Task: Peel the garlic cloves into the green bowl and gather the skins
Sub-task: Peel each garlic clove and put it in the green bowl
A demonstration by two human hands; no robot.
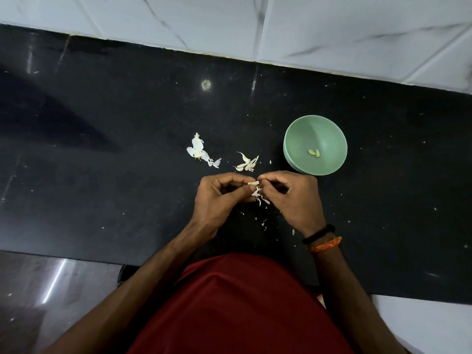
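Note:
My left hand (pixel 219 198) pinches a small garlic clove (pixel 253 183) over the black counter. My right hand (pixel 291 198) meets it from the right and pinches the loose skin (pixel 256 192) that hangs from the clove. The green bowl (pixel 298 134) stands just beyond my right hand, with two peeled cloves (pixel 314 152) at its bottom. A cluster of unpeeled cloves (pixel 247 163) lies just beyond my hands. Farther left lies a heap of white skins (pixel 200 152).
Small skin flakes (pixel 263 222) are scattered on the black counter (pixel 127 149) under and near my hands. A white marble-tiled wall (pixel 281 26) rises behind the counter. The counter's front edge runs just before my red shirt.

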